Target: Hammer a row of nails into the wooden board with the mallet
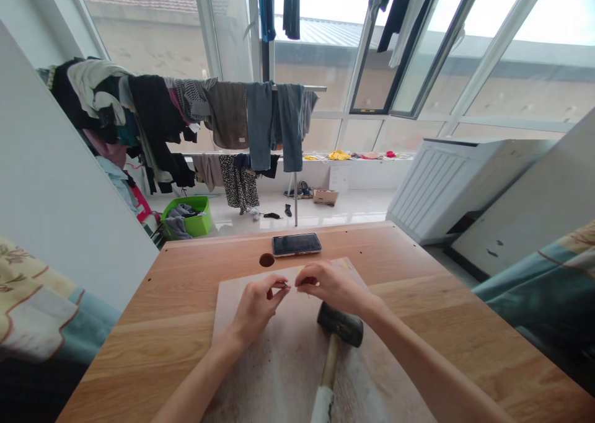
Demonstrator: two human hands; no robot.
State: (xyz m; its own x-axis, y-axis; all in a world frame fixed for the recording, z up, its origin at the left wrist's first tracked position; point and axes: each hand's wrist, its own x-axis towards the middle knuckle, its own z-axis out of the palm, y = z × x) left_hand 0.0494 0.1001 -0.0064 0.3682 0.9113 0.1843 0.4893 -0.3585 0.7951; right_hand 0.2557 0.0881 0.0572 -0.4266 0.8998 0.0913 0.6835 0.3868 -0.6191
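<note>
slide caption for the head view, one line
Left hand pinches a tiny object beside the right hand, over a board where a black-headed mallet lies.

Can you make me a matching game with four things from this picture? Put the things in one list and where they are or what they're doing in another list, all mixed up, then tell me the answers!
Things:
1. Hammer
2. Phone
3. Left hand
4. Tub

Places and states:
A. Pinching a small thing, too tiny to make out
B. Bright green, with clothes in it
C. Lying on the pale board
D. On the wooden table, near the round hole

Right pairs: 1-C, 2-D, 3-A, 4-B
</note>
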